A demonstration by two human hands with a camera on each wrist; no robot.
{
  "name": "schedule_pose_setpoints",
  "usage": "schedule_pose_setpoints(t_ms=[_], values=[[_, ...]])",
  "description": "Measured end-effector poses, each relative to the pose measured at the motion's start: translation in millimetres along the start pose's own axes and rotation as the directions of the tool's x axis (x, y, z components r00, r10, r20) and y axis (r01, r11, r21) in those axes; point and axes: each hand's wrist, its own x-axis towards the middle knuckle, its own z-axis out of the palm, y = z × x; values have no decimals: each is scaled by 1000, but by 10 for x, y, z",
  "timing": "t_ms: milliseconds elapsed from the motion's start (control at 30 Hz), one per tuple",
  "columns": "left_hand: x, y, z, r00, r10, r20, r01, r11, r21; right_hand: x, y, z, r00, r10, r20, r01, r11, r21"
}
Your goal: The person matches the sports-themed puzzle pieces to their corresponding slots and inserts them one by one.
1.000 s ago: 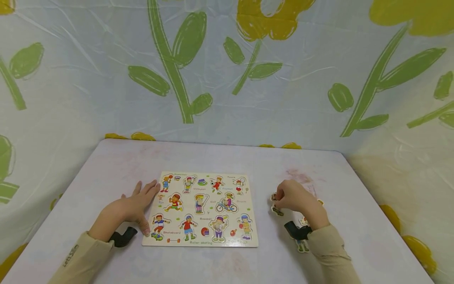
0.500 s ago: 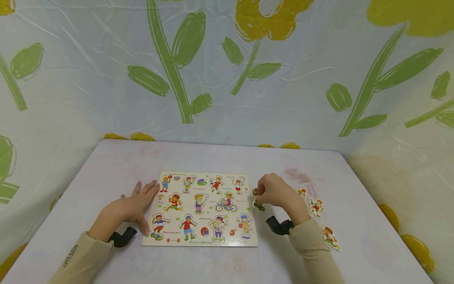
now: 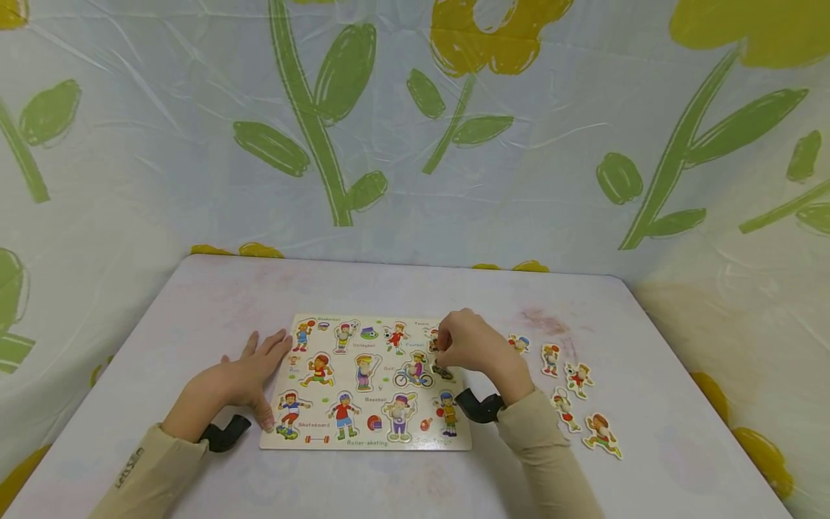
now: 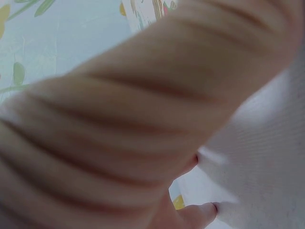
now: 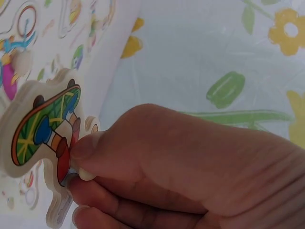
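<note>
My right hand (image 3: 480, 353) pinches a skateboarder puzzle piece (image 5: 47, 124) by its small pale knob (image 5: 86, 173). In the right wrist view the piece is tilted, its green skateboard uppermost. It is over the right part of the wooden puzzle board (image 3: 292, 445), which is printed with sports figures. My left hand (image 3: 236, 378) lies with fingers spread at the board's left side, thumb at the lower left corner and fingertips by the upper left edge. Knobs show on the golfer (image 3: 365, 373), the cyclist (image 3: 415, 371) and the baseball player (image 3: 400, 418).
Right of the board lie several loose pieces: a runner (image 3: 601, 436), a tennis player (image 3: 565, 409), a footballer (image 3: 578, 380), a basketball player (image 3: 550, 359) and a blue-capped piece (image 3: 518, 343) partly behind my right hand. A flowered cloth (image 3: 551, 144) hangs behind the table.
My right hand has moved left with the skateboarder piece, from the table right of the board to over its right side. Loose pieces came into view. My left hand stays put.
</note>
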Motion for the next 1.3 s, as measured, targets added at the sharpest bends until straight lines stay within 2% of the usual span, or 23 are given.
schedule_pose_setpoints(t_ms=[733,900,1300], values=[[-11,-8,-5,1000,15,-11,-16,1000,-9,301,-620,142,994,-105,8,105,994,37],[-16,-9,-4,1000,15,-12,-15,999,-30,384,-776,210,989,-142,33,141,990,30],[8,-45,9,1000,28,-6,-28,1000,-6,530,-1193,413,979,-177,99,175,984,27]])
